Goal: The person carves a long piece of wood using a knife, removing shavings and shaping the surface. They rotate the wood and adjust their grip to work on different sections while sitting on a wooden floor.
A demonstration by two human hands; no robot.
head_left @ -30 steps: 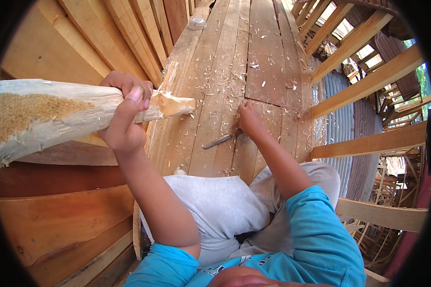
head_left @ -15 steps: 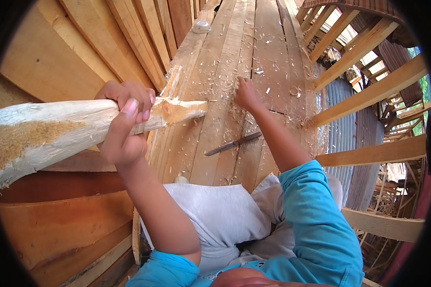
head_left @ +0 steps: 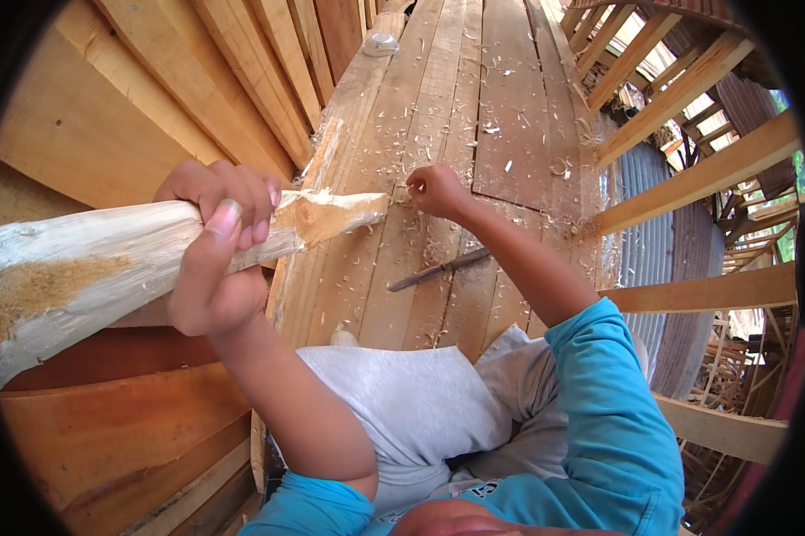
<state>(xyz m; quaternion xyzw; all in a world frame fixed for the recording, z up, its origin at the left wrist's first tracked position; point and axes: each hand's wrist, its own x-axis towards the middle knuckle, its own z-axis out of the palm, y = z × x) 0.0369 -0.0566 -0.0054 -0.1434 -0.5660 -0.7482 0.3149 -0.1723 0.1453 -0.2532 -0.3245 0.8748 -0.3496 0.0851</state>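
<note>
A thick, pale peeled wooden pole [head_left: 90, 241] comes in from the left, its roughly carved end pointing to the right. My left hand [head_left: 219, 241] is wrapped round it, just behind the cut tip. Off that tip, a little to the right, my right hand [head_left: 443, 192] hovers with its fingers curled together; whatever may be pinched in them is too small to make out. Below it a knife [head_left: 425, 274] lies on the plank floor [head_left: 420, 134], partly covered by my right forearm.
Wood shavings and chips [head_left: 394, 165] litter the planks. Upright boards [head_left: 90, 116] line the left side. Wooden rails [head_left: 697, 170] and corrugated metal sheet [head_left: 644, 241] run along the right. A small clear plastic item [head_left: 381, 45] lies at the far end.
My right hand has come left and nearer, toward the carved tip. My left hand keeps its grip, and the pole has shifted slightly in view.
</note>
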